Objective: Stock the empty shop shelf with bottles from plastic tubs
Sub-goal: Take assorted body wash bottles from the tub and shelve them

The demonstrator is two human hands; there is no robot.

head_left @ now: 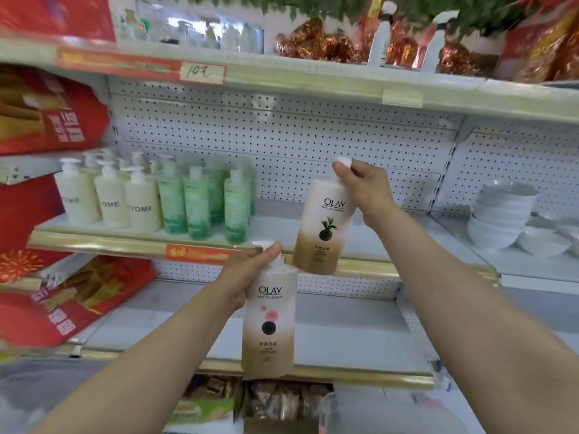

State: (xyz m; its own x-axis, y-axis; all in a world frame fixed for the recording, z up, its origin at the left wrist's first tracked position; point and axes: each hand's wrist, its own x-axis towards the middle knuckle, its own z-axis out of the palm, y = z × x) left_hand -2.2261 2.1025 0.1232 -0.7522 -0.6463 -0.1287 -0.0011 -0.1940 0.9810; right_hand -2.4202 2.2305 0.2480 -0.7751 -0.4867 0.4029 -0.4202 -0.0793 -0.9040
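a shop: pegboard-backed shelves (282, 145) with price tags (202, 73), rows of bottles (194, 202), stacked bowls (501, 214).

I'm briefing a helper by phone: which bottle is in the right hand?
Find the middle shelf. Right of the green bottles, the right hand holds a cream-to-tan Olay bottle by its cap. Its label shows a green leaf; the left hand holds a pink-flowered bottle.

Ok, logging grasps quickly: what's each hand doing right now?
Left hand: holds the pink-flower Olay bottle by its pump.
Right hand: holds the green-leaf Olay bottle by its pump.
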